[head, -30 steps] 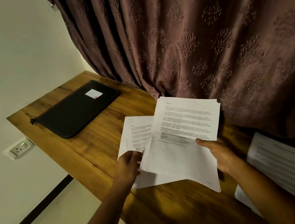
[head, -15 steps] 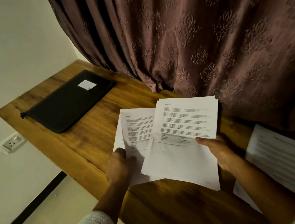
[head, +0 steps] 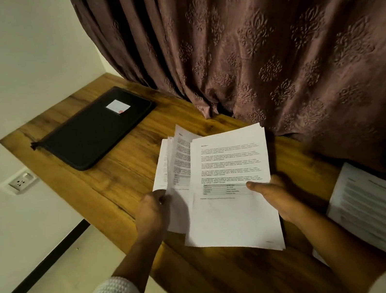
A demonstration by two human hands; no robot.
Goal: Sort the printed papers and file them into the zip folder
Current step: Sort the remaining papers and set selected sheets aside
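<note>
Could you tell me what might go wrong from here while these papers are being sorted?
The fanned sheets pinched in the left hand could slip and scatter, losing their order. The zip folder lies closed, apart from both hands, and the right hand also holds a stack, so opening it may mean juggling papers.

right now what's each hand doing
Left hand: pinching the fanned white printed sheets.
Right hand: gripping the white printed paper stack.

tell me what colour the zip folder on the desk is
Black, with a small white label; the zip folder shows only in the head view.
</note>
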